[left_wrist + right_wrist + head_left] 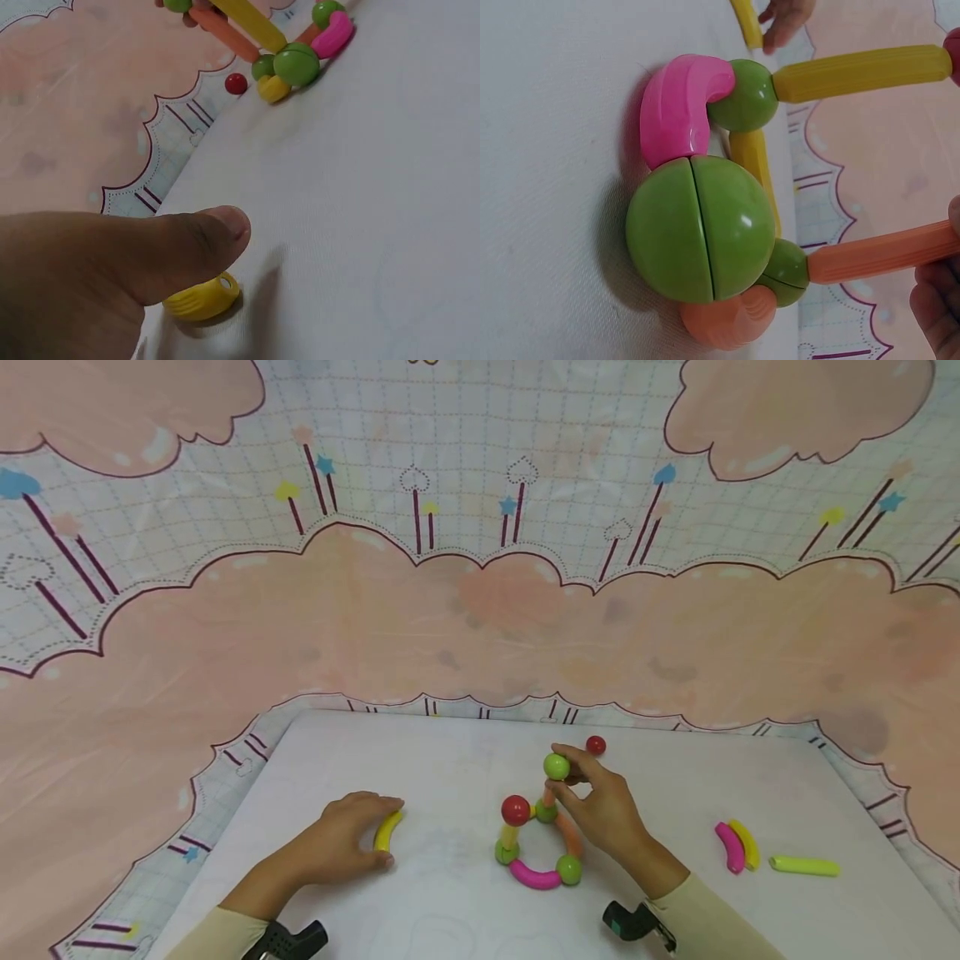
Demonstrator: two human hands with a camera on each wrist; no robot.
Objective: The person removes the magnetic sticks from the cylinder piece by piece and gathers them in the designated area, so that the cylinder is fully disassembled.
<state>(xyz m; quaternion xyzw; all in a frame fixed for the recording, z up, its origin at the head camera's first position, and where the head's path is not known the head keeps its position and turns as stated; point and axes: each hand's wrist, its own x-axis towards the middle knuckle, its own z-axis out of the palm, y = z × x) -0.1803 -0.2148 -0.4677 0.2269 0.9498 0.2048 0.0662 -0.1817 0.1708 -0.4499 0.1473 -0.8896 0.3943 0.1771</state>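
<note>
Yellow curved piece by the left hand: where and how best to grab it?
Likely mid-length on the yellow curved piece, from above, left hand pinching across its narrow width. It lies flat on the white tabletop, and one end shows a hole, better left uncovered.

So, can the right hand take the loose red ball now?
Probably not yet: the right hand holds the green ball at the orange stick's end. Otherwise the loose red ball lies close by, with nothing visible between them.
</note>
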